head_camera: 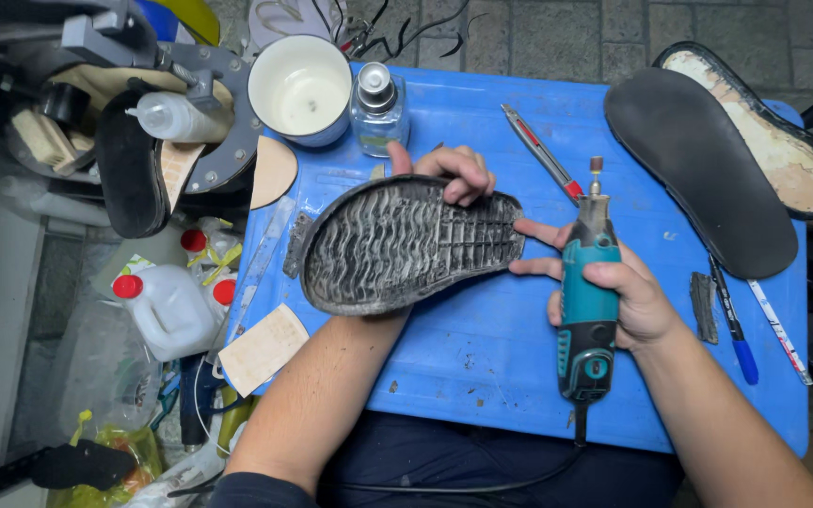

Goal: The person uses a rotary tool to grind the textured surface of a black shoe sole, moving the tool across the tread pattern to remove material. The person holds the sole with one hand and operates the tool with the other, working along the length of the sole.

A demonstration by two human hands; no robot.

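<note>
Gripping a worn shoe sole [406, 246] tread-up, the left hand [449, 174] is curling fingers over its far edge, while the right hand [618, 296] is clenching a teal rotary tool [587, 282] just beside the sole's toe, above the blue tabletop [482, 348].

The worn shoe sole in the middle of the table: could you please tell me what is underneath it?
The left hand holds the worn shoe sole from beneath, fingers curling over its far edge. Below is the blue table; the palm is covered.
</note>
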